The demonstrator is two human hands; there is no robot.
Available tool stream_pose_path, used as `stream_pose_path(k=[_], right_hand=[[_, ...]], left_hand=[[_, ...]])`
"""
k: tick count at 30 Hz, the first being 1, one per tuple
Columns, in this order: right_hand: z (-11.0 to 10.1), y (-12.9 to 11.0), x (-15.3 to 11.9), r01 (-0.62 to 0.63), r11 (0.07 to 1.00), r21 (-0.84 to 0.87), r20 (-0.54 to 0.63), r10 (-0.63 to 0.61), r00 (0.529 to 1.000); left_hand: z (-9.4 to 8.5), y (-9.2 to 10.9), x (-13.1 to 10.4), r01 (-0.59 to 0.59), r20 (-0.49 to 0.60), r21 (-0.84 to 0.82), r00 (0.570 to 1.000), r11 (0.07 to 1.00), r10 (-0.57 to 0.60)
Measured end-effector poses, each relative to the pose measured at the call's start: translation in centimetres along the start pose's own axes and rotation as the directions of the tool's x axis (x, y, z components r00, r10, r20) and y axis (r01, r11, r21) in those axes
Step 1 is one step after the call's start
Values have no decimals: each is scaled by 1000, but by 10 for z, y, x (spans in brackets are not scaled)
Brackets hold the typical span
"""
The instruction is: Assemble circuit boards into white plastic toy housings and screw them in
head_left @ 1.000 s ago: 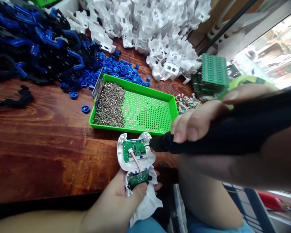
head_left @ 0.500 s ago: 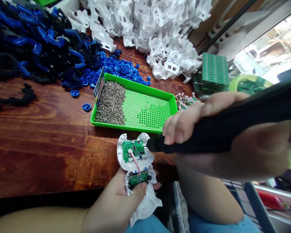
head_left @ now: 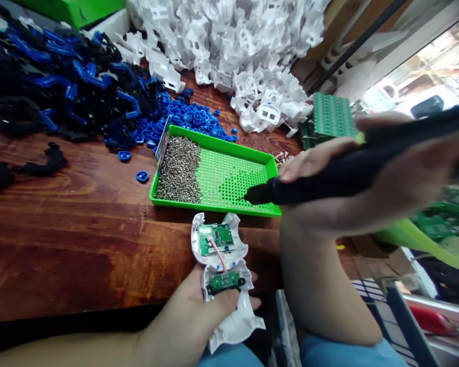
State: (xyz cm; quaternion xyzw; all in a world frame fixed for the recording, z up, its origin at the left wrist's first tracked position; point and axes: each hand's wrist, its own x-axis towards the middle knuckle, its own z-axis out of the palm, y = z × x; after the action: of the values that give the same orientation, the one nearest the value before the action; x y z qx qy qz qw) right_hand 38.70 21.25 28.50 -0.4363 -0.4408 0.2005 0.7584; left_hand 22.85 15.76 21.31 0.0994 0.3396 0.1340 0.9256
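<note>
My left hand (head_left: 199, 311) grips a white plastic housing (head_left: 231, 326) at the table's front edge, thumb across its lower half. Inside the upper half lies a green circuit board (head_left: 225, 235), joined by a red and white cable to a smaller green board (head_left: 224, 280) below. My right hand (head_left: 367, 188) is wrapped round a black electric screwdriver (head_left: 336, 181). Its tip is above the perforated right part of a green tray (head_left: 214, 207), apart from the housing. Small silver screws (head_left: 179, 171) are heaped in the tray's left end.
White plastic shells (head_left: 222, 46) are piled at the back. Blue and black parts (head_left: 80, 86) cover the left rear, with small blue buttons (head_left: 191, 114) beside them. Green circuit boards (head_left: 332, 117) are stacked behind my right hand. A yellow-green basin (head_left: 409, 234) stands at the right.
My right hand has lifted the screwdriver off the housing and carried its tip up over the tray. My left hand still holds the housing. The view has shifted slightly.
</note>
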Motion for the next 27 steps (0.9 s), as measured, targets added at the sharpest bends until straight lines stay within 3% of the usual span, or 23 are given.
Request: stream_pose_path(k=[2,7,13,22,27], right_hand=[[7,16,2,138,990,-31,-48,-139,989],[14,36,1,104,994,-22,50,-103,993],[11,35,0,58,998,23,44,-59,997],[10,42,-1,107,994,30,109,-109,988],[11,31,-2,147,989,17,-5,-147,989]], left_hand=[[0,0,-1,10,-3,6,1000,1000,-10],[0,-2,-3,-8,-4,12,1000,1000,8],[2,-1,-1,-9,-44,-6,999,1000,8],[2,-3,3,2,-75,48,997,999,2],[-1,-1,0,-18,-15,153,1000,988,20]])
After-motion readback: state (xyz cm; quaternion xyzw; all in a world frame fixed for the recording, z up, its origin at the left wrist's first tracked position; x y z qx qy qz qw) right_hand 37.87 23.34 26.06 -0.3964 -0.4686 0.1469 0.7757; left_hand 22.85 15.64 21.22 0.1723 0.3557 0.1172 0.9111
